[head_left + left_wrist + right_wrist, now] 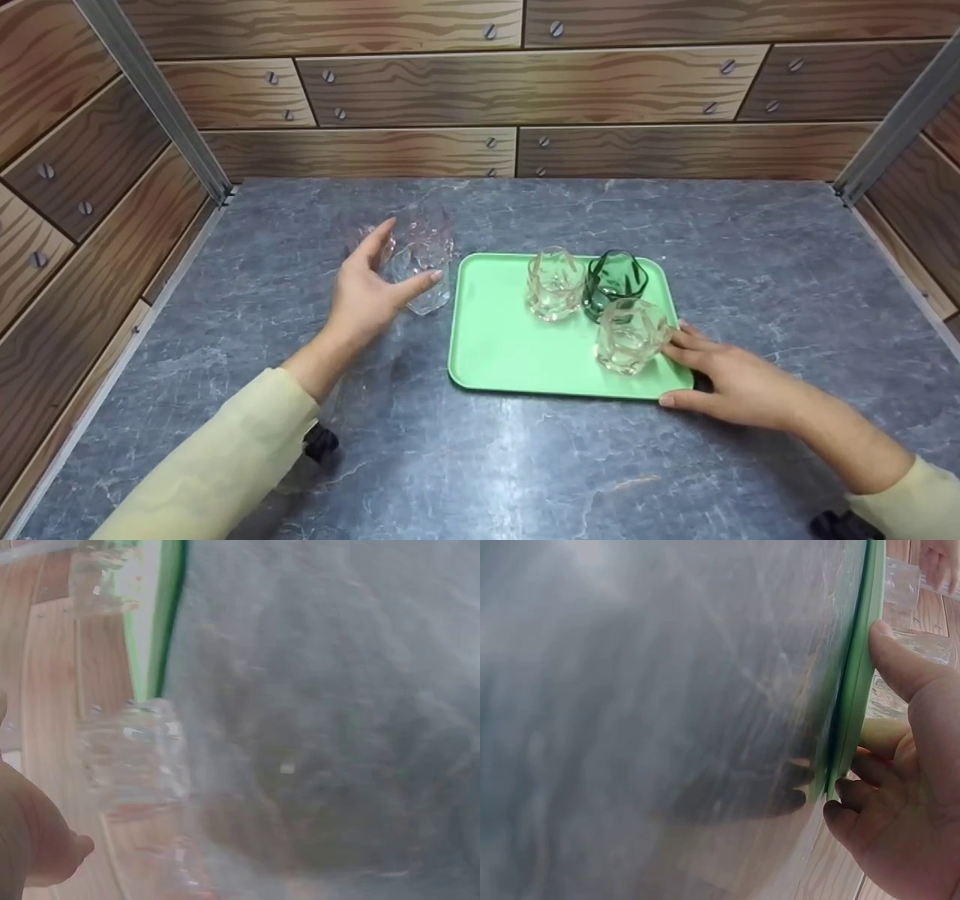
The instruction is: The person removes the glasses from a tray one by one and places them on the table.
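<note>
My left hand [364, 296], thumb and fingers spread apart, is beside a clear faceted glass [429, 289] left of the tray. In the left wrist view that glass [135, 757] stands apart from the thumb. Two pinkish glasses [431, 225] stand just behind, one partly hidden by the hand. My right hand [742, 382] holds the front right corner of the green tray [510, 360], thumb on the front rim and fingers along the right side. On the tray are a dark green glass [616, 277] and two clear glasses [555, 285], the nearer one close to my right fingertips.
The grey marbled table [480, 465] extends around the tray. Wood-patterned panels [480, 86] close off the back and both sides, with metal posts [161, 97] at the rear corners. Dark wrist straps [321, 442] sit at the sleeve ends.
</note>
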`<state>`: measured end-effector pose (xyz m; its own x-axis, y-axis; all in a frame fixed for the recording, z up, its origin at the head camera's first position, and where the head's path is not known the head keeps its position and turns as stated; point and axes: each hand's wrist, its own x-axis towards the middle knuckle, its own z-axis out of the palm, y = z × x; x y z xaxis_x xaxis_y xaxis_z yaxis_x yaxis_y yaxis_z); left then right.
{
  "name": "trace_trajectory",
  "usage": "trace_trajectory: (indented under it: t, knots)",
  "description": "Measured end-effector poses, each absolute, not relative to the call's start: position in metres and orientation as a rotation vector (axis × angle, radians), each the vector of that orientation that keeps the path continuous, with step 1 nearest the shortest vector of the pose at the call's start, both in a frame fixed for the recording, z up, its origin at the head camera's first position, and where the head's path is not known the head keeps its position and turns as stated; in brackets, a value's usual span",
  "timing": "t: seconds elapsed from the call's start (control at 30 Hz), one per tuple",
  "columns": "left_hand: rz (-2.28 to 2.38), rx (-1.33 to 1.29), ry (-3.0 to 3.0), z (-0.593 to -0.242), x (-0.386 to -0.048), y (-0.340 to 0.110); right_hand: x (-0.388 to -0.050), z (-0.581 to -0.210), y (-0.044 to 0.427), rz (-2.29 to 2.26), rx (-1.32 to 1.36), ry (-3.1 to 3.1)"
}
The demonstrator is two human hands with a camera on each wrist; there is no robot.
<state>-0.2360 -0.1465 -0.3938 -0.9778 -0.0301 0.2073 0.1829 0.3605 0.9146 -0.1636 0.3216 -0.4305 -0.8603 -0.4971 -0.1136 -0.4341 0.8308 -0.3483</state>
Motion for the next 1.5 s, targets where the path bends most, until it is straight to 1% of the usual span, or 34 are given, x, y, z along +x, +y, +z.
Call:
trace_trajectory:
  t: [0.2,0.4,0.5,0.9,1.5]
  knots:
    - [-1.662,-0.267,-2.487,-0.380,-0.229,-0.116,-0.162,-0.431,0.322,-0.459,-0.737,2.822]
    - [-1.712,-0.407,-2.516,-0.382,-0.231,-0.073,-0.162,-0.431,0.322,-0.456,-0.719,2.825]
    - [-1.700,-0.432,-2.553,-0.387,-0.235,-0.056,-0.163,-0.432,0.321,-0.453,-0.709,2.822]
    - [-1.731,-0.353,-2.613,-0.417,-0.257,-0.016,-0.165,-0.432,0.318,-0.452,-0.725,2.814]
    - [-1.829,-0.312,-2.615,-0.437,-0.260,0.014,-0.162,-0.431,0.322,-0.480,-0.736,2.824]
